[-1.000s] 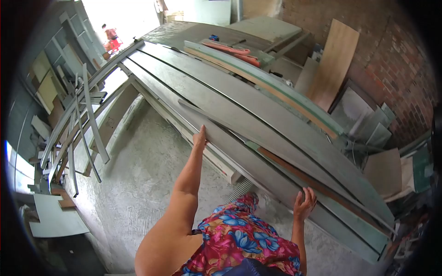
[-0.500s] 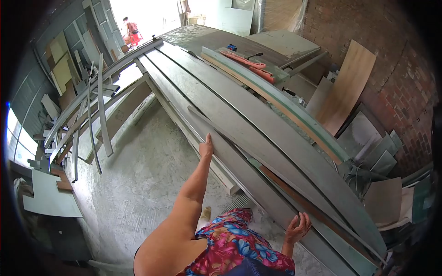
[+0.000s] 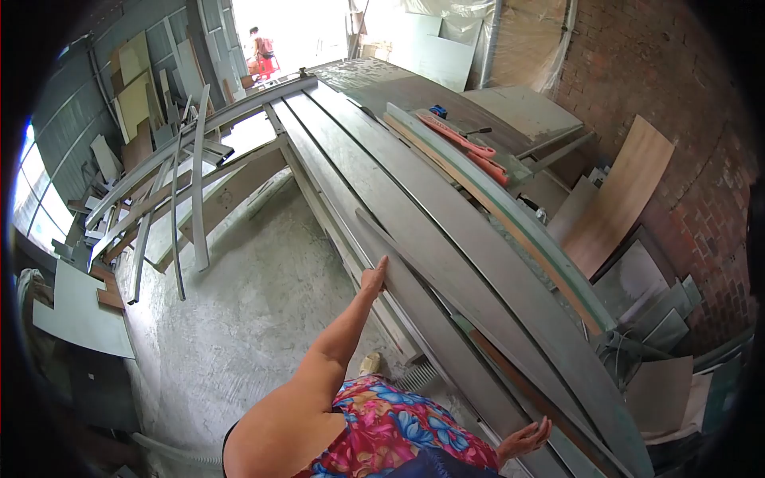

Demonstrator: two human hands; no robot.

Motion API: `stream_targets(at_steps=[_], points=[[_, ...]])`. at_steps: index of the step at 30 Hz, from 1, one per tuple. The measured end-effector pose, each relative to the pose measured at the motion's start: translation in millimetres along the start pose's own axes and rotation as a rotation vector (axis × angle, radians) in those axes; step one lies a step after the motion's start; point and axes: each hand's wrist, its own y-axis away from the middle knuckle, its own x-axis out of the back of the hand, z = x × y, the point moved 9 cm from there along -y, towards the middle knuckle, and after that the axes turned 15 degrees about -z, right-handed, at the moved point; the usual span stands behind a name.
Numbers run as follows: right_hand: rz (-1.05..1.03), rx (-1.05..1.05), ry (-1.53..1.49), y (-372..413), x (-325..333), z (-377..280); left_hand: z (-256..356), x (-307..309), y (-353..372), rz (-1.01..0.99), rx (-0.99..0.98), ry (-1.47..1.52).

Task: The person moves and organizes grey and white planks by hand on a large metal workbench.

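Observation:
My left hand [image 3: 374,276] is closed over the near edge of a long grey board [image 3: 414,319], with the thumb lying on top. Its other fingers are mostly hidden by the edge. Just beyond that hand, a narrow grey strip [image 3: 422,275] lies at a slant across the grey surface. A reddish-brown strip [image 3: 510,368] runs lengthwise beside it. Low in the view, my right hand [image 3: 526,440] hovers around the near end of the board, holding nothing, its fingers loosely extended.
An orange-red handled tool [image 3: 458,134] lies behind a green-topped rail [image 3: 510,219]. Loose metal strips [image 3: 199,183] rest across the frame at left. Wooden panels [image 3: 621,191] lean by the brick wall. A person [image 3: 259,52] sits far off near the bright doorway.
The camera view has turned left, so the scene sits further right. My right hand has come down and nearer my body, its fingers straighter. My left hand stays on the board's edge.

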Motion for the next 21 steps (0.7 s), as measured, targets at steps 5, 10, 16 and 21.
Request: stream_targets(at_steps=[5,10,16,21], points=[[-0.012,-0.09,0.091,0,4,0,-11,-3,-22,-0.232,-0.048,0.078],[-0.019,-0.116,0.089,-1,9,5,-2,-11,0,-0.249,-0.06,0.099],[0.017,-0.126,0.033,-2,29,2,3,-19,24,-0.214,-0.032,0.066],[0.024,-0.145,0.023,-4,46,20,-11,-35,30,-0.256,-0.019,0.044]])
